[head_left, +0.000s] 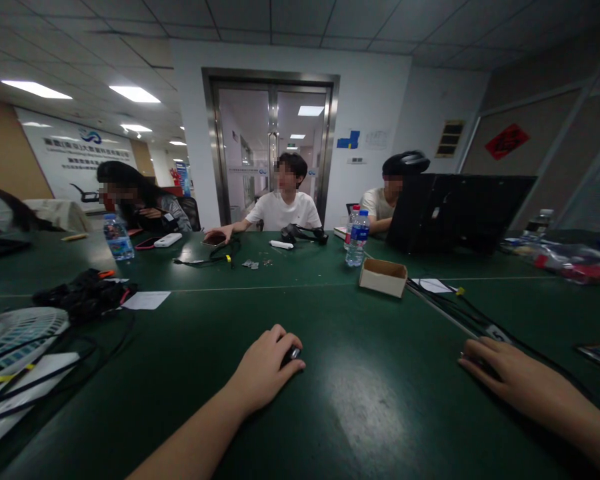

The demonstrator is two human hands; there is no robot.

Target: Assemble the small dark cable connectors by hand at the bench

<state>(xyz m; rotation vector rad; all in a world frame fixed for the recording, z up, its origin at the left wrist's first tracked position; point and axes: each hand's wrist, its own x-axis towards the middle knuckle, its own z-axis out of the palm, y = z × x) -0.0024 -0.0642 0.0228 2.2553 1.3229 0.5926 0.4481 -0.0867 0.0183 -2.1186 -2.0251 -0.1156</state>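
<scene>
My left hand (pixel 267 363) rests on the green table (pixel 365 400) near the middle, its fingers curled around a small dark object with a shiny silvery part (pixel 293 354). Most of that object is hidden under the fingers, so its kind is unclear. Farther right, my right hand (pixel 497 367) lies on the table with its fingers bent and close together. A dark patch shows beneath those fingers, but I cannot make out what it is. Black cables (pixel 447 310) run just beyond and beside the right hand.
An open cardboard box (pixel 383 278) stands ahead, with plastic bottles (pixel 357 239) behind it. Black monitors (pixel 460 213) rise at the right. A white fan (pixel 23 337) and a heap of black gear (pixel 85 293) lie left. Several people sit across the table, one person's hand (pixel 219 235) on a phone-like object.
</scene>
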